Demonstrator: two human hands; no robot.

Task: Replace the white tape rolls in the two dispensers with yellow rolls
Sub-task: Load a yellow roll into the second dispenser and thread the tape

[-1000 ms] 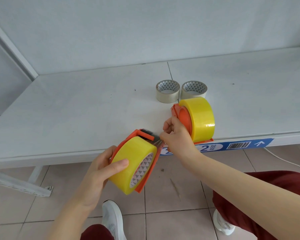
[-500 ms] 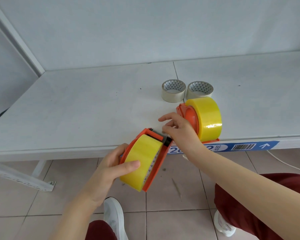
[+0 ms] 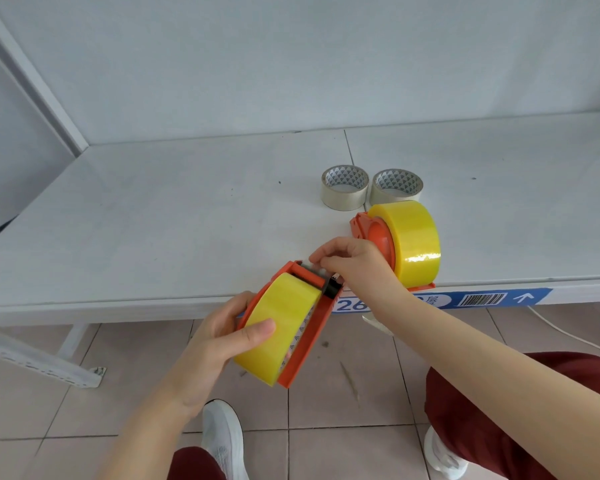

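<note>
Now my left hand (image 3: 219,341) grips the held dispenser (image 3: 305,344) just off the tabletop (image 3: 153,220) edge, with the thumb across its yellow roll (image 3: 281,317). My right hand (image 3: 361,271) works at its 1 o'clock end, fingers curled over the cutter. I judge the tape end is being threaded. To do it well I should pin the roll with my thumb and draw the end flat over the roller, clear of the blade. At 2 o'clock the second dispenser (image 3: 374,237) stands loaded with yellow. The first white roll (image 3: 344,192) and second white roll (image 3: 395,188) lie at its 11 o'clock. My knuckles hide the tape end, so I cannot tell whether the fingers pinch it.
</note>
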